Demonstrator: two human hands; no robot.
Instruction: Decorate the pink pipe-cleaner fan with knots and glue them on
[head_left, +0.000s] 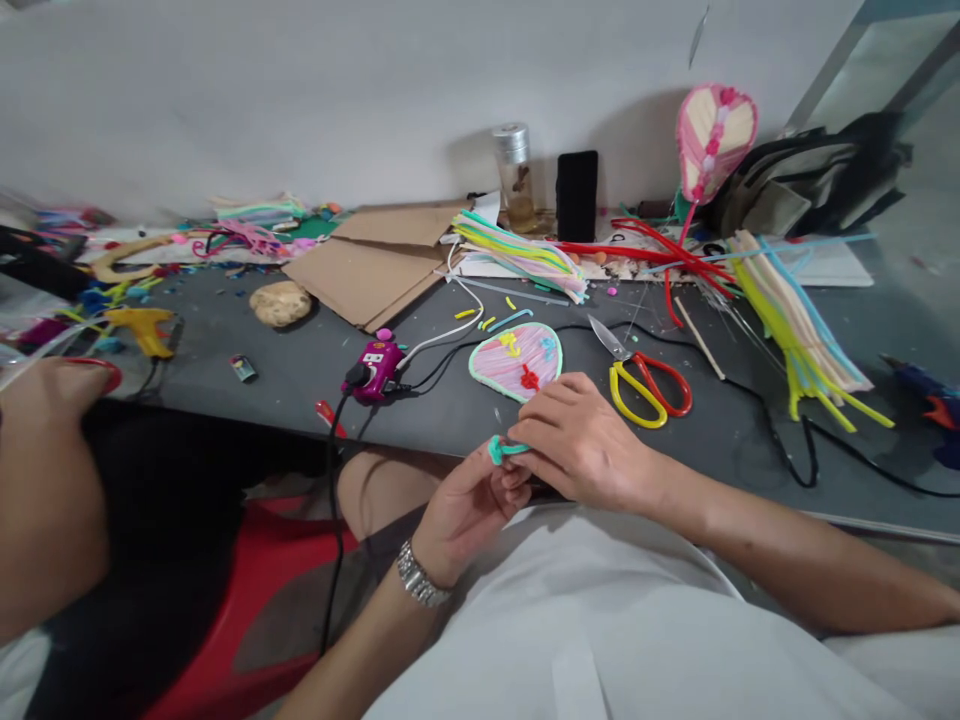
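A short green pipe cleaner, its end curled into a small knot, is pinched between my two hands above the table's front edge. My left hand, with a watch at the wrist, grips it from below. From the right, the fingers of my right hand close on its other end. Just beyond lies a pink panel with a pale green border, decorated with yellow, blue and red twisted pieces. Scissors with one yellow and one red handle rest open to the right of it.
A purple power adapter with cords sits left of the panel. Pipe cleaner bundles lie behind and at right. Cardboard, a glass bottle and a phone stand farther back. Another person's arm is at left, near a yellow glue gun.
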